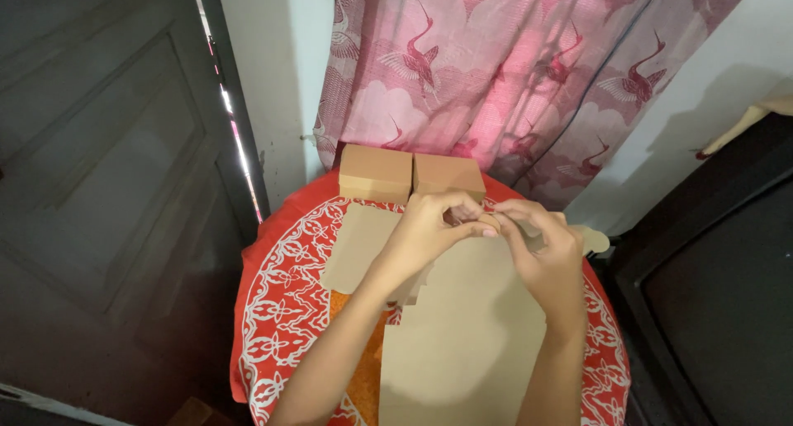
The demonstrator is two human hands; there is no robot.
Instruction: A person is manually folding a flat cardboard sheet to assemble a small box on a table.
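Observation:
A flat brown cardboard box blank (pixel 462 327) lies on a round table covered with a red and white patterned cloth (pixel 281 302). My left hand (pixel 429 228) and my right hand (pixel 541 248) meet at its far edge, fingers pinched on a small flap of the cardboard. Two folded brown cardboard boxes, one on the left (pixel 376 172) and one on the right (pixel 448 177), stand side by side at the table's far edge, just beyond my hands.
A pink curtain with crane prints (pixel 512 71) hangs behind the table. A dark wooden door (pixel 107 170) stands to the left, and dark furniture (pixel 719 294) stands close on the right. Another cardboard piece (pixel 596 240) pokes out at the table's right edge.

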